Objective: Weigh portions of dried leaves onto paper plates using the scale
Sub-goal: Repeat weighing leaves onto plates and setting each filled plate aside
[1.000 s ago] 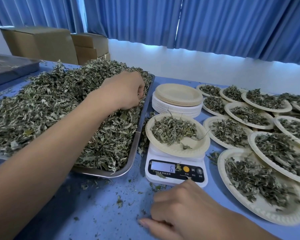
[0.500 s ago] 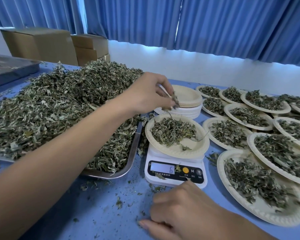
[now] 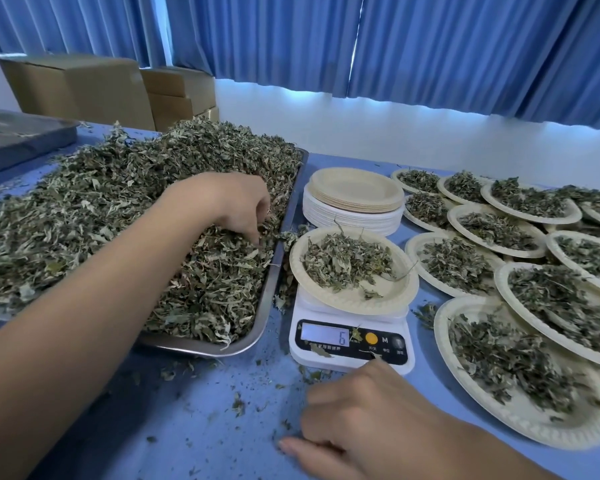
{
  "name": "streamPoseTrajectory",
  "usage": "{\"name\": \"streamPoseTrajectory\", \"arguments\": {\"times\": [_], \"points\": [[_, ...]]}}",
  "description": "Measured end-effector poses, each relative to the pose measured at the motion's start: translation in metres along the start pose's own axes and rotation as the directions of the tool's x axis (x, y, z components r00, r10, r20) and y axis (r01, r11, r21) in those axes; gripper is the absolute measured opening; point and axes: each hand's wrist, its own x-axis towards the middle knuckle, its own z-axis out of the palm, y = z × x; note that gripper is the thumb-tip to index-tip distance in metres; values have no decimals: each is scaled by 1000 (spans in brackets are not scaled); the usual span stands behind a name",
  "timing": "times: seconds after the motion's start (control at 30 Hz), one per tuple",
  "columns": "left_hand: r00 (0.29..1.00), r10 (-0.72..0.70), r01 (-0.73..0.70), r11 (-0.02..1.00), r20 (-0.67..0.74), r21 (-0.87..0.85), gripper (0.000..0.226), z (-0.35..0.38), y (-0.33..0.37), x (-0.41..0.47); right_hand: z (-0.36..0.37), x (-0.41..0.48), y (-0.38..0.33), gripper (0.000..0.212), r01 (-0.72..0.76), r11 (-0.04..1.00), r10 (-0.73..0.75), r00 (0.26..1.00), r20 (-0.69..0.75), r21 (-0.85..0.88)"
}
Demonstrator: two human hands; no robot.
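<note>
dried leaves (image 3: 118, 202) look featherlight, brittle, shedding crumbs — take small pinches off the loose top. left grip (image 3: 236, 206) pinches some; right grip (image 3: 357, 417) lies slack, empty.

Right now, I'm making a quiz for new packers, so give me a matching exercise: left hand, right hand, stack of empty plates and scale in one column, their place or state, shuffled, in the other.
1. left hand
2. right hand
3. stack of empty plates
4. scale

A. rests on the blue table, in front of the scale
B. display reads 6
C. fingertips pinch into the dried leaves on the tray
D. stands behind the scale, no leaves on top

Pairs: 1-C, 2-A, 3-D, 4-B.
</note>
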Motion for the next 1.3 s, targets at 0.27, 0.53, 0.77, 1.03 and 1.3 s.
{"name": "streamPoseTrajectory", "arguments": {"times": [0.27, 0.53, 0.77, 1.03, 1.3], "points": [[1000, 20, -20, 1000, 13, 6, 9, 5, -1, 7, 1, 0, 1, 51, 17, 1000, -18, 999, -35, -8], [940, 37, -95, 983, -338, -158, 11, -7, 3, 2, 3, 0, 1, 52, 21, 1000, -21, 999, -34, 9], [887, 114, -197, 970, -448, -143, 7, -5, 10, 2, 3, 0, 2, 49, 33, 999, -33, 999, -40, 0], [976, 151, -162, 985, -155, -61, 8, 2, 11, 2, 4, 0, 2, 52, 19, 1000, -19, 1000, -23, -2], [982, 170, -178, 978, -80, -106, 9, 6, 10, 5, 4, 0, 1, 53, 0, 1000, 0, 1000, -11, 17]]}}
